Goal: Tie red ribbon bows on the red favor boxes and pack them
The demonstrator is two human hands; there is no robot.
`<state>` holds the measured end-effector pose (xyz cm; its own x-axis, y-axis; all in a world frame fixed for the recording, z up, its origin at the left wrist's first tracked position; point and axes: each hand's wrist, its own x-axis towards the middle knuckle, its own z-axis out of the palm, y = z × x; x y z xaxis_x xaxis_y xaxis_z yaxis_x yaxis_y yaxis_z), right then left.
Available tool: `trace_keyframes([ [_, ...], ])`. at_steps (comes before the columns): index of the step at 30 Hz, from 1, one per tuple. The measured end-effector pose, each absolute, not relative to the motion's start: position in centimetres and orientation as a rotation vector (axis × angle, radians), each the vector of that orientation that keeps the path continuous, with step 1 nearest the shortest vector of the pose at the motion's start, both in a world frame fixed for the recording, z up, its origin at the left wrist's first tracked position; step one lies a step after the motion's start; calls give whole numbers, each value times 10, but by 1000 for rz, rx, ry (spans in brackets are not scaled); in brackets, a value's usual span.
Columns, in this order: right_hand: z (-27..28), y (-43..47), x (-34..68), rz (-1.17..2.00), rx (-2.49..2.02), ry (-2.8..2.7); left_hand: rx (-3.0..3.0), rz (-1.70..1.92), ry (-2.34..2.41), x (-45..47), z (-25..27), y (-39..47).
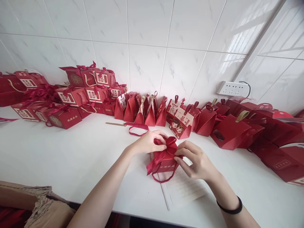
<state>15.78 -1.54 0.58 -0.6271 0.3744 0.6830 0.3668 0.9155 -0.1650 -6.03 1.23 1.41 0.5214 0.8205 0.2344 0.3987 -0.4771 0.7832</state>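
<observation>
Both hands pinch the ribbon bow (169,143) on top of a small red box (163,160): the left hand (148,143) grips one loop, the right hand (196,160) the other. The box stands on the white table (71,158), its cord handle (165,178) hanging toward the person, beside a clear sheet (184,190). Just beyond lies a loose ribbon (138,129). Farther back, red boxes (76,95) are stacked at the left, triangular ones (144,110) line the tiled wall (147,41), and flat boxes (261,133) lie at the right under a power strip (232,88).
</observation>
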Motion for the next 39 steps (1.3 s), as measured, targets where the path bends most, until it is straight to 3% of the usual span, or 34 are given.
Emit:
trace_keyframes([
  [9,22,-16,176,640,-831,-2299,2133,803,1006,-58,17,10],
  [23,34,-22,179,977,-902,-2375,2125,838,999,-56,15,11],
  [29,31,5,160,730,-1048,-2033,2106,859,965,-57,13,11],
  [33,28,15,140,783,-1093,-2123,2021,927,978,-59,16,9],
  [39,23,14,133,881,-1031,-1945,2004,1121,1507,-55,24,-1],
])
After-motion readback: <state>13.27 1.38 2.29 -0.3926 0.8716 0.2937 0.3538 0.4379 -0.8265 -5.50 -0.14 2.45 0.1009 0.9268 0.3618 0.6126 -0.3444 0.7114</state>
